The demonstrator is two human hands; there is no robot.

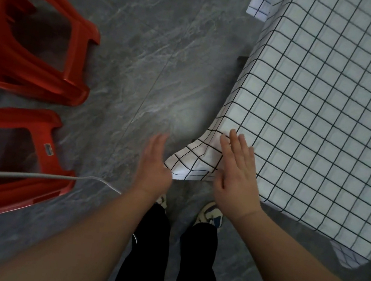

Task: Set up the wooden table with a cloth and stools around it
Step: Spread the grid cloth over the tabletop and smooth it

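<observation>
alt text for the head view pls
Two open hands, left hand and right hand, hover at the corner of a table draped in a black-gridded white cloth. Two red plastic stools lie tipped on the grey floor.

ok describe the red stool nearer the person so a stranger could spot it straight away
Start at the table under the checked cloth on the right, then look across the grey floor to the two red stools on their sides at the left edge. It is the lower red stool, the one with a small sticker and a grey cable across it.
</observation>
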